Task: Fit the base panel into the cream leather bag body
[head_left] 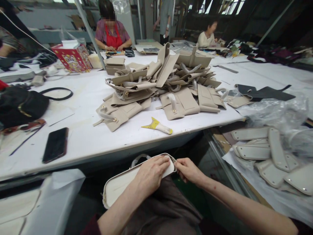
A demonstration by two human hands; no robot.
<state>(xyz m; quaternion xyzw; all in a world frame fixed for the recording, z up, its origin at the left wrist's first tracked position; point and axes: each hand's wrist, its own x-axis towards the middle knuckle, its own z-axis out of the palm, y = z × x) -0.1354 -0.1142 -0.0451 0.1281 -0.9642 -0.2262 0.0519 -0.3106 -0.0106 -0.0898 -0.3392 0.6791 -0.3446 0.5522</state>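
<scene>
On my lap lies a flat beige bag panel (117, 186) with a stitched rim and a looped strap at its far edge. My left hand (151, 174) rests on top of it, fingers curled over its right end and holding it. My right hand (188, 169) pinches the panel's right tip, fingers closed. Ahead on the white table (83, 137) is a big heap of beige leather bag parts (161, 81). A small yellow-and-white scraper tool (157, 126) lies in front of the heap, near the table's edge.
A black phone (55, 144) and a black handbag (21, 105) lie on the table at left. Beige oval panels (271, 153) and clear plastic (276, 112) are stacked at right. A red box (72, 58) stands at the back. Other people sit working across the table.
</scene>
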